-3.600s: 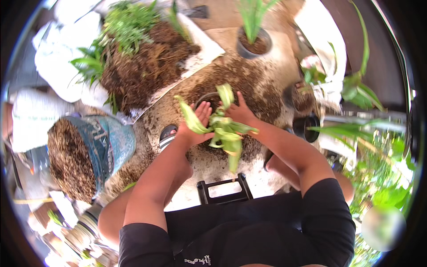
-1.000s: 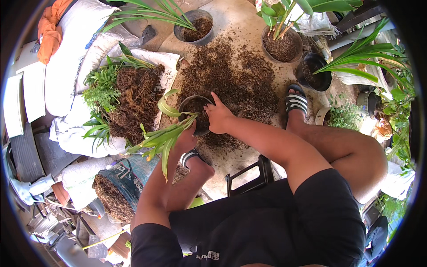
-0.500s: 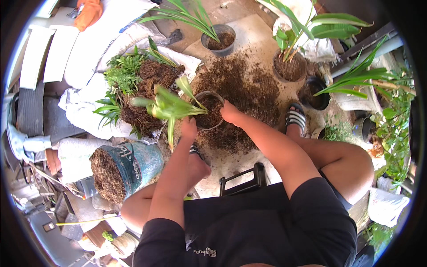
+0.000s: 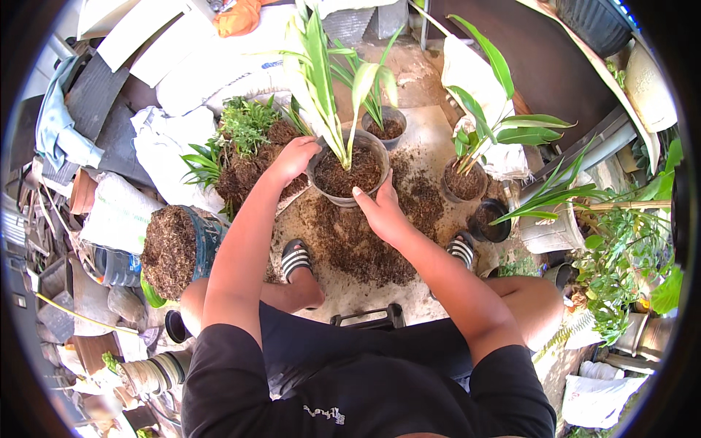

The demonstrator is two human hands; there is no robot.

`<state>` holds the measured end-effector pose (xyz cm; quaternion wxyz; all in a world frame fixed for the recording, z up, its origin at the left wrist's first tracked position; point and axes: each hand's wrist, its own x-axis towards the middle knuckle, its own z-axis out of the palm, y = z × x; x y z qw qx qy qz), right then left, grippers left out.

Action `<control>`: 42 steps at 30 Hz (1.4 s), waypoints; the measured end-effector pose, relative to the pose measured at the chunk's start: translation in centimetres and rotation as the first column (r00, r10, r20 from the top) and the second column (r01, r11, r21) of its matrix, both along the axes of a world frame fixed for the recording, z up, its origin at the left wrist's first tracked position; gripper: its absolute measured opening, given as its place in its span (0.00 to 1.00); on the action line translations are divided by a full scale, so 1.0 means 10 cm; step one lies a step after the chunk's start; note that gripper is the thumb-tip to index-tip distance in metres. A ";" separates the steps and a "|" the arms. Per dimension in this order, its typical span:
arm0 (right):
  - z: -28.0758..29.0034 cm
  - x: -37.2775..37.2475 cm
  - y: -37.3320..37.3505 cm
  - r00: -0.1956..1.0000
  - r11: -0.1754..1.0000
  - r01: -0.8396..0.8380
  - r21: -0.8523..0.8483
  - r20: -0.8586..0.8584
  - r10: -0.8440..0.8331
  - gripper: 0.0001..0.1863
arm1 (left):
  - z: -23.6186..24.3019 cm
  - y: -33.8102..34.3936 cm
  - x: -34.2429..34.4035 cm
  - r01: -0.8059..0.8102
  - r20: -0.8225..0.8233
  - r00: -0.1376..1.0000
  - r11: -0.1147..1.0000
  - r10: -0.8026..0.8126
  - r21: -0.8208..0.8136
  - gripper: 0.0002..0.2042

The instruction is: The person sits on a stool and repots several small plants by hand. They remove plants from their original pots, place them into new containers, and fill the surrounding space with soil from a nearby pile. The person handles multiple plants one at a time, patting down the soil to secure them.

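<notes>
A round grey plant pot (image 4: 336, 198) filled with dark soil is held between my two hands in front of me. Long, pale-striped green leaves of a plant (image 4: 318, 62) rise from it and point away from me. My left hand (image 4: 296, 158) grips the rim on the left side. On the lower right, my right hand (image 4: 382, 210) is wrapped against the pot wall, its thumb toward the rim. Beneath the pot, loose dark soil (image 4: 365, 252) is spread over the ground.
Left of the soil lie uprooted leafy plants (image 4: 248, 128) with root clumps. A tipped blue bucket (image 4: 208, 237) holds brown potting mix. Potted plants stand beyond: one grey pot (image 4: 387, 139), another pot (image 4: 465, 196) and a black pot (image 4: 491, 228) at right. A black stool (image 4: 369, 317) is between my legs.
The pot has moved away from me and appears lifted. Its leaves swung from pointing left to pointing away. My left hand went from beside the pot's near-left edge up to its left rim.
</notes>
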<state>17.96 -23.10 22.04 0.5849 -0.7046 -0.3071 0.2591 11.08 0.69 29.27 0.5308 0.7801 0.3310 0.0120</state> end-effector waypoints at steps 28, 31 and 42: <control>-1.06 -0.18 0.25 0.460 0.617 -0.259 -0.743 0.467 0.756 0.36 | -2.55 -0.54 -0.40 -0.210 0.173 0.966 0.972 0.190 0.109 0.15; -1.56 -0.11 0.24 0.420 0.531 -0.289 -0.797 0.393 0.818 0.38 | -2.71 -0.66 -0.38 -0.222 0.005 0.975 0.975 0.222 0.027 0.15; -1.97 -0.30 0.57 0.354 0.423 -0.347 -0.837 0.301 0.885 0.37 | -3.48 -0.52 -0.71 -0.133 -0.045 0.988 0.965 0.147 0.226 0.13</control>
